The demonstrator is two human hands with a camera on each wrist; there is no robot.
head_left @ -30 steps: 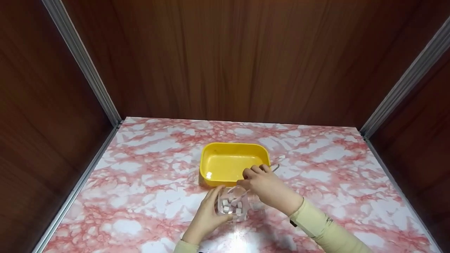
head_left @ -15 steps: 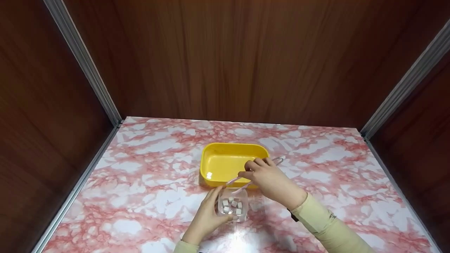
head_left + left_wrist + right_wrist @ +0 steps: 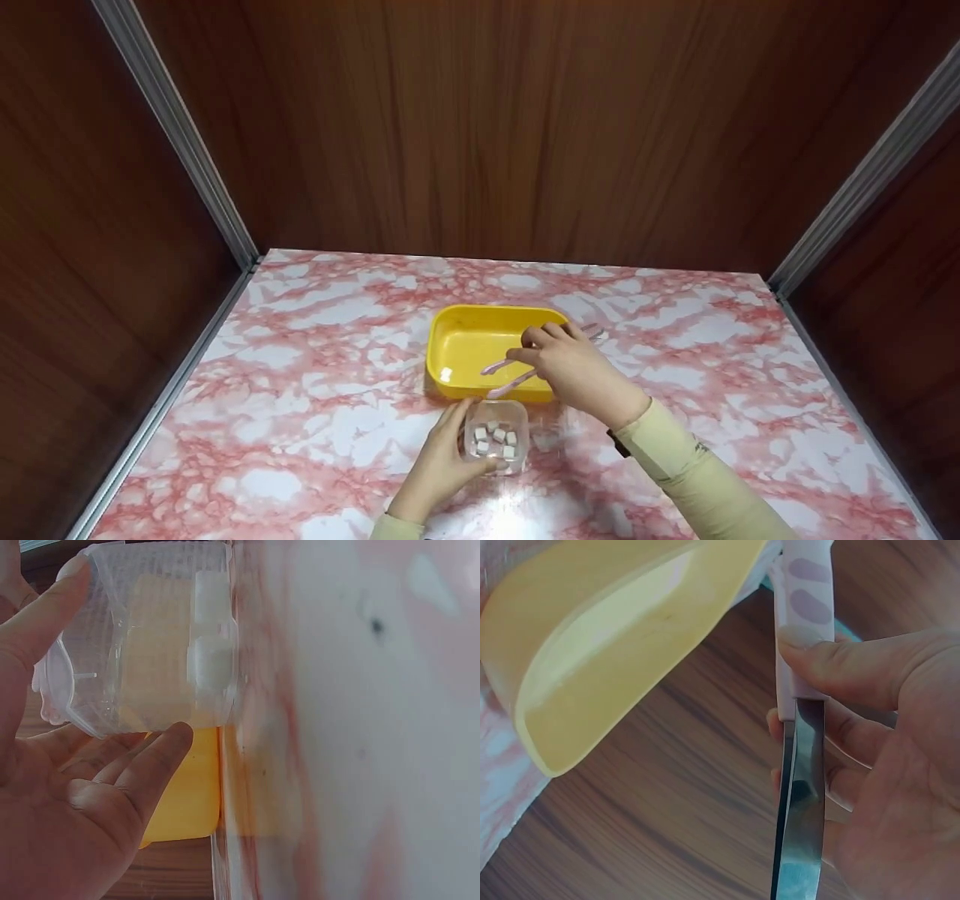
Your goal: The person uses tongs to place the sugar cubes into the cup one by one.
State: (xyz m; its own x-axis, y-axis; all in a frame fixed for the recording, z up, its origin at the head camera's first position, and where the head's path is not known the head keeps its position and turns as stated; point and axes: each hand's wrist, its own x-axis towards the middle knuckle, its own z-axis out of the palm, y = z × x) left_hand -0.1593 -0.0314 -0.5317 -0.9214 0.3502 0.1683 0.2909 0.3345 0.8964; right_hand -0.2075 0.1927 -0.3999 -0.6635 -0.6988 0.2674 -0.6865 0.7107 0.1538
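My left hand [image 3: 442, 465] grips a small clear plastic container [image 3: 161, 637] standing on the table, thumb on the near side and fingers round the far side. Several small white cubes [image 3: 509, 452] lie inside it. With thumb and fingers my right hand [image 3: 577, 367] pinches a pair of tongs [image 3: 511, 384] with pale pink tips and metal arms [image 3: 52, 701]. The tips stand apart with nothing seen between them, overlapping the near part of a yellow basin [image 3: 480, 346] in the head view. In the right wrist view the thumb presses the tongs' pink plastic part [image 3: 810, 607].
Behind the clear container sits the yellow basin, its visible floor bare. Red-and-white marbled table surface [image 3: 315, 420] spreads around both. Dark wood panels [image 3: 480, 135] with grey metal corner rails [image 3: 180, 135] enclose the back and sides.
My right hand has raised the tongs out of the clear container and moved them away toward the yellow basin; their tips have spread. The left hand and the container have stayed in place.
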